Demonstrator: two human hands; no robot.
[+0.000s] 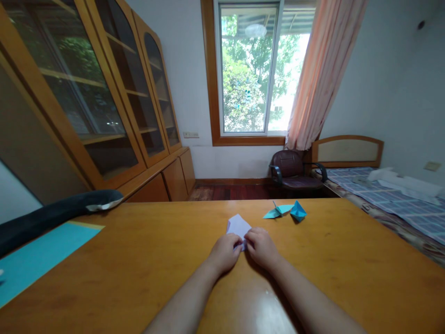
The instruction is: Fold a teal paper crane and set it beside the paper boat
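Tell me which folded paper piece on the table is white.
The folded paper under both hands, left and right; the two beyond are blue.

— Where are we looking from?

— From the person's head, seated at the wooden table (146, 260), facing forward and down along its length.

— How near are we to the work?

— Close: both forearms run up from the bottom edge to the left hand (225, 253) and the right hand (261, 247), just below the middle of the frame.

— And beyond the table?

— We face the window (248, 69) almost straight on, with the cabinet (104, 93) along our left and the bed (389, 195) at our right. There is only this one view, so nothing is shared.
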